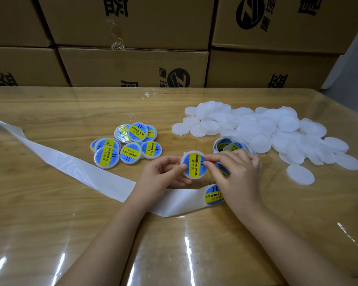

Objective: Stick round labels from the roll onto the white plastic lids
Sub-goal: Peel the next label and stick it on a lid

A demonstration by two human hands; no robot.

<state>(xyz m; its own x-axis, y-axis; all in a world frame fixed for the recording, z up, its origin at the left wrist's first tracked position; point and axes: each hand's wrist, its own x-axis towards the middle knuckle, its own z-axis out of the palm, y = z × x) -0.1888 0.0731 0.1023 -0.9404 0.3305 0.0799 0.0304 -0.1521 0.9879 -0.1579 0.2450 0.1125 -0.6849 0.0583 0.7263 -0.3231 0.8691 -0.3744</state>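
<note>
While gripped from both sides, held low at dead centre over the table point(50, 223): one white lid point(192, 165), blue-and-yellow label point(194, 162) already on its face. Round the nine o'clock edge, left hand point(163, 172) curled, thumb on top of the rim, other fingers tucked beneath. At three o'clock, right hand point(236, 170) pinching, thumb and forefinger tips together on the label's margin, remaining fingers loosely bent behind.

Handling, by the look: thin moulded plastic, feather-light, fairly stiff. Little risk of breaking, some risk of skating on the glossy table cover. Best taken by the rim, thumb above and fingers below, leaving the face free for smoothing. As for a fresh label: soft, limp, tacky, so best lifted by the very edge, or likely to crease.

Room now. At ten o'clock, finished labelled lids point(128, 145) in a cluster, near the left hand but apart. At one o'clock, label roll point(225, 144), half hidden behind the right knuckles. From one round to three o'clock, a sprawling heap of bare lids point(277, 131). At five o'clock, next label point(213, 195) on the backing strip point(70, 162), just beside the right wrist, with the strip passing under the left forearm and off to nine o'clock. Open wood at six o'clock, and at twelve up to the cardboard boxes point(132, 62). Easiest exit, probably: a short hop to ten o'clock.
</note>
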